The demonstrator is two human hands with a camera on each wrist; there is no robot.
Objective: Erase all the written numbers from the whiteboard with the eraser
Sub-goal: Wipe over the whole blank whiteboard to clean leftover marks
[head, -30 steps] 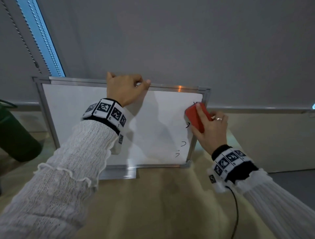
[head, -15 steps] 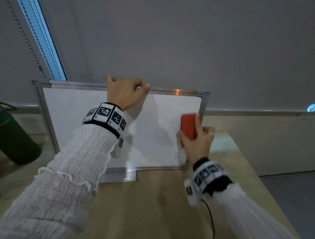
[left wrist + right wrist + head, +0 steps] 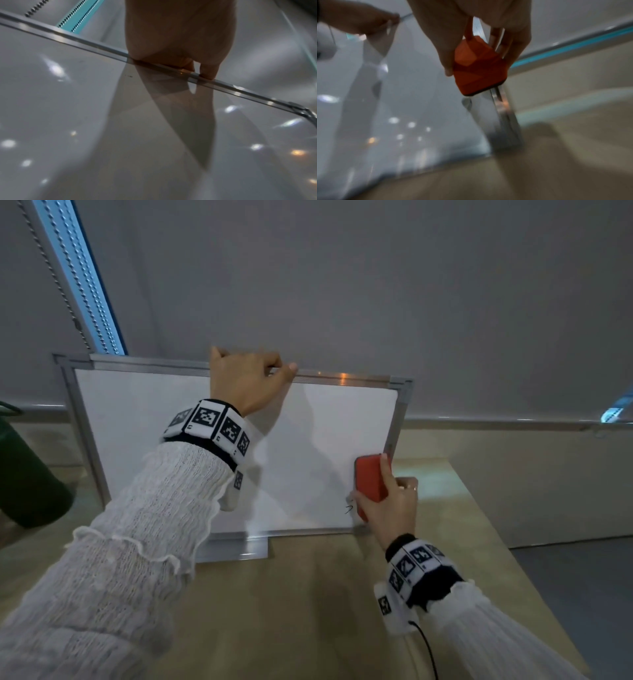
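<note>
A metal-framed whiteboard (image 3: 164,440) stands upright on the wooden table, leaning toward the wall. My left hand (image 3: 248,380) grips its top edge near the middle; the left wrist view shows the fingers (image 3: 208,70) curled over the frame (image 3: 68,37). My right hand (image 3: 388,501) holds a red eraser (image 3: 370,479) flat against the board's lower right area, beside the right frame. One small black mark (image 3: 348,509) shows just left of the eraser near the bottom edge. In the right wrist view the eraser (image 3: 477,67) is pinched between thumb and fingers.
A dark green container (image 3: 24,474) stands at the left of the table (image 3: 308,611). A metal tray (image 3: 239,549) sits under the board's bottom edge. A grey wall and a blind chain (image 3: 58,278) are behind. A black cable (image 3: 428,648) runs from my right wrist.
My right hand has wiped the eraser down the board's right side from the upper corner to the lower part. The marks there are gone except one near the bottom. The left hand has stayed put.
</note>
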